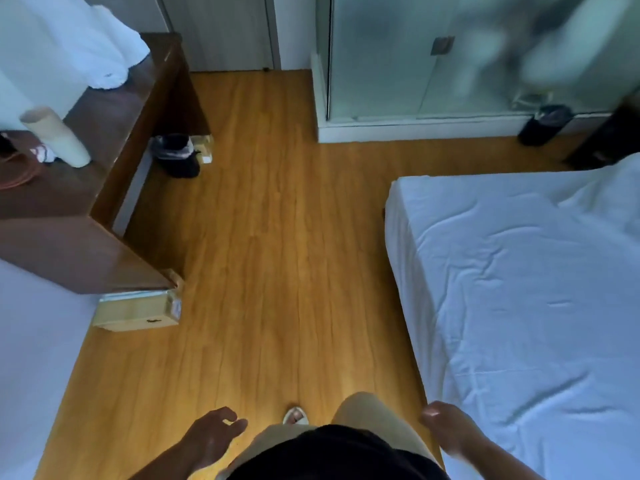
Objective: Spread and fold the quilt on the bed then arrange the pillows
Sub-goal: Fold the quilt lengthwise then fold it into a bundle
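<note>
Fingers [238, 427] hang loosely curled on the left hand [211, 434], holding nothing, over the floor [277, 237]. The right hand [446, 427], blurred, hangs equally empty just beside the bed [519, 306]; white cloth [609, 181] heaps at its far corner.

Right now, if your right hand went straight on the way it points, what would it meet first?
Probably nothing near: the right hand points forward over the orange-brown wooden floor, beside the white-sheeted bed. The way looks free, though depth is unclear.

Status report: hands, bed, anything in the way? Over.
Left hand open, right hand open, both empty. Bed: bare wrinkled sheet. Nothing between right hand and bed.
</note>
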A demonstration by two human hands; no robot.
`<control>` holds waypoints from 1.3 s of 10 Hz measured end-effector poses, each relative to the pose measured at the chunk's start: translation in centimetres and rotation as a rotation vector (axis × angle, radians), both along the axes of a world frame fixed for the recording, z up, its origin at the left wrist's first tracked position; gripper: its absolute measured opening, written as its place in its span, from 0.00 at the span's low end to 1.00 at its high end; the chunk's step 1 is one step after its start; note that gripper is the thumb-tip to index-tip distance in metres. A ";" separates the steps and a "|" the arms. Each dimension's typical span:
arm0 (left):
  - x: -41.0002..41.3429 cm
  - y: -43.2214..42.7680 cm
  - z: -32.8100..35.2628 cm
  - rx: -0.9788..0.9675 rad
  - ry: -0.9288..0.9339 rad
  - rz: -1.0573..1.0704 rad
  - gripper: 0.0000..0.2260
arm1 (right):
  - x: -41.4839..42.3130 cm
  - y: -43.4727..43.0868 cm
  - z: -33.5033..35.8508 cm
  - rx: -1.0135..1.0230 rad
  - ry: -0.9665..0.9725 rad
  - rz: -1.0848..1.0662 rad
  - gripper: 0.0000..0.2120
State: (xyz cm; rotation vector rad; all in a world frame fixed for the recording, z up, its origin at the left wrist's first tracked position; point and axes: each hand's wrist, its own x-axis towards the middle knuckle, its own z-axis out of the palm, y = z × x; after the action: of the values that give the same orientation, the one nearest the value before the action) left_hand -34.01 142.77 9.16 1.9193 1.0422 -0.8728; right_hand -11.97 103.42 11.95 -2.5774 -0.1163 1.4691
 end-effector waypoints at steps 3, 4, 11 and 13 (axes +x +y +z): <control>23.2 15.7 -0.4 0.055 0.036 -0.029 0.16 | 18.9 13.4 -2.5 0.125 -0.001 -0.237 0.18; 31.5 18.3 0.0 0.059 0.032 -0.033 0.15 | 27.7 16.0 -3.7 0.119 0.016 -0.218 0.18; 96.9 36.0 -0.5 0.019 0.149 -0.703 0.18 | 71.9 32.4 -1.5 0.172 -0.069 -0.715 0.17; 114.1 35.0 -2.1 0.019 0.200 -0.971 0.18 | 80.1 33.1 -2.5 0.178 -0.070 -0.954 0.20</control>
State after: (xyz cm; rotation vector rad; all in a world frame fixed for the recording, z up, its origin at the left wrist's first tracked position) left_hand 80.05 177.75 7.08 2.3898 0.1426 -1.5928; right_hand 68.13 136.53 9.41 -2.0265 0.8119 0.9310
